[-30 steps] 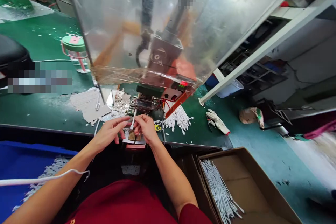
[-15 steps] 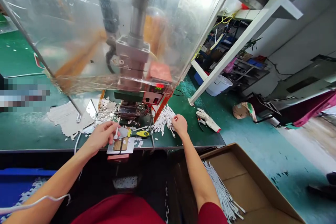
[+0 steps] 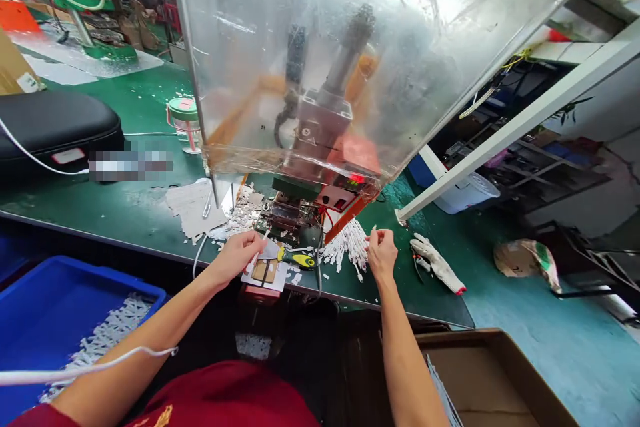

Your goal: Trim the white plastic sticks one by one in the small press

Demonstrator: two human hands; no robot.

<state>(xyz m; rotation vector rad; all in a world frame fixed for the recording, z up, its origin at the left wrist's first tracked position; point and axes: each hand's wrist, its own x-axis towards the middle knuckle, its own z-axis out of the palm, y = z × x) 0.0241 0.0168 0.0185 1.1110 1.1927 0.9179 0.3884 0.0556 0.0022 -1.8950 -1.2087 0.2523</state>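
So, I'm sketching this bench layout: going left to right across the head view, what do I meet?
Black padded case, green-lidded jar, left hand, yellow-handled screwdriver, pile of white strips, right hand, white work glove.

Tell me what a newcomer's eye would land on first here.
A large clear plastic shield dominates the centre, above the green bench, with a metal press showing through it and a red digital readout below. At the bench's front edge are the person's left hand and right hand, the right above a heap of white strips. At lower left, a blue crate holds more white pieces.
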